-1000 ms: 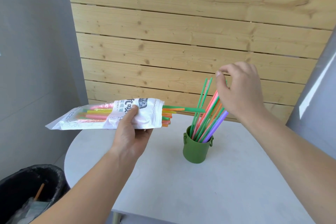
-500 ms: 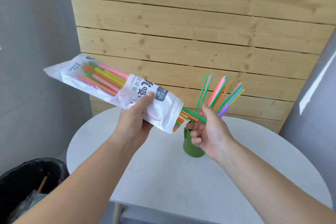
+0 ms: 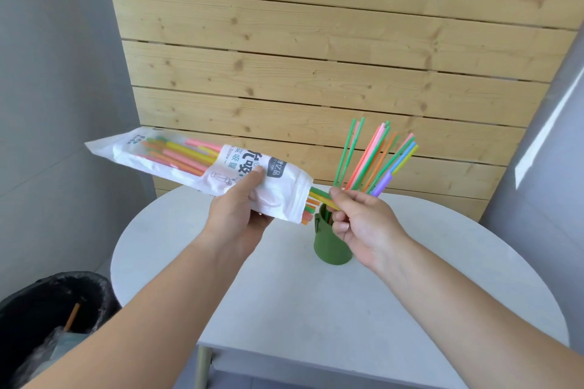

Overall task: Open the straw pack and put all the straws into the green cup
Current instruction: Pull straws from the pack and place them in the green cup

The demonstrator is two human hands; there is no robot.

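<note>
Centrally, left hand (image 3: 235, 215) grips the straw pack (image 3: 196, 161); right hand (image 3: 363, 218) pinches straws (image 3: 319, 194) at its open edge. Green cup (image 3: 328, 246) stands well inside the counter (image 3: 284, 294) rim.

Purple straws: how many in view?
1. The purple straw leans in the green cup, on the right of the straw bundle, just above the right hand. Others may be hidden in the straw pack or inside that bundle.
</note>
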